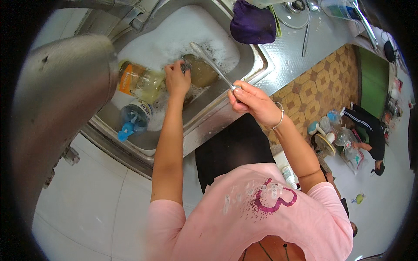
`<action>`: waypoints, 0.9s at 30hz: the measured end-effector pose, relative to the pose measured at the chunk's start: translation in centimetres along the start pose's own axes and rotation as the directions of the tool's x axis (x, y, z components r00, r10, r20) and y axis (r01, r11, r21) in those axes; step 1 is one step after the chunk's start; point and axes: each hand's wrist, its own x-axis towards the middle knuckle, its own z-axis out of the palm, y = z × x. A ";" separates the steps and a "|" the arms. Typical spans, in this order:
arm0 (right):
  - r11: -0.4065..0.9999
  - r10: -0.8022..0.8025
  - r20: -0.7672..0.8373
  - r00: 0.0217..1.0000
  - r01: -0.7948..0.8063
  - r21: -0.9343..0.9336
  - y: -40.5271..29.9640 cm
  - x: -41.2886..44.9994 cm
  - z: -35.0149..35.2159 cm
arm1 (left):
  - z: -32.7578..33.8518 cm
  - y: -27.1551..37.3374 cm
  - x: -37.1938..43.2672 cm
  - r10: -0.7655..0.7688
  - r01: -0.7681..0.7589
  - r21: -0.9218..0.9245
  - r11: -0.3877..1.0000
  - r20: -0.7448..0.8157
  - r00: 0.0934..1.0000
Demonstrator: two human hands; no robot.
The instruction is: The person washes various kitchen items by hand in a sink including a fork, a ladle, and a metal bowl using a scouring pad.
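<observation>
My right hand (249, 100) grips one end of a long metal utensil (210, 62) above the sink's near rim. Its flattened far end points over the suds; whether that is a handle or a spoon bowl I cannot tell. Dark metal scourer (186, 66) shows between the fingers of my left hand (178, 78), low over the water. Foam (169, 32) covers much of the steel sink (209, 106), with brownish water (200, 71) showing through beside the scourer. Left of that hand lies a clear bottle of yellowish liquid (145, 81), near a clear bottle with a blue pump top (125, 130).
A large metal cylinder (72, 84) stands close on the left. Purple cloth (253, 24) hangs at the sink's right corner. Utensils, including a thin metal one (306, 40), lie on the steel counter (284, 62). Farther right, a person in black (374, 130) is near plastic bottles (344, 137).
</observation>
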 end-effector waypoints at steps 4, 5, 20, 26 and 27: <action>1.000 -0.018 -0.011 1.000 0.018 0.003 0.4 0.3 0.5 | 2.8 -4.2 -1.6 -0.106 -0.016 0.329 0.944 0.349 0.931; 1.000 -0.021 -0.010 1.000 0.021 0.002 0.5 0.5 0.5 | 2.8 -4.3 -1.5 -0.105 -0.016 0.330 0.944 0.346 0.932; 0.538 -0.251 -0.109 0.962 0.045 -0.842 1.7 2.7 0.4 | -6.4 10.6 -3.7 -0.212 0.161 -0.821 0.548 0.049 0.976; 0.635 -0.438 -0.093 0.894 0.234 -0.736 3.6 4.4 3.8 | -9.7 9.4 -2.5 -0.387 0.143 -0.881 0.451 -0.049 0.921; 0.665 -0.412 -0.120 0.903 0.208 -0.717 3.2 4.3 4.4 | -9.8 10.3 -3.5 -0.415 0.146 -0.855 0.497 -0.087 0.906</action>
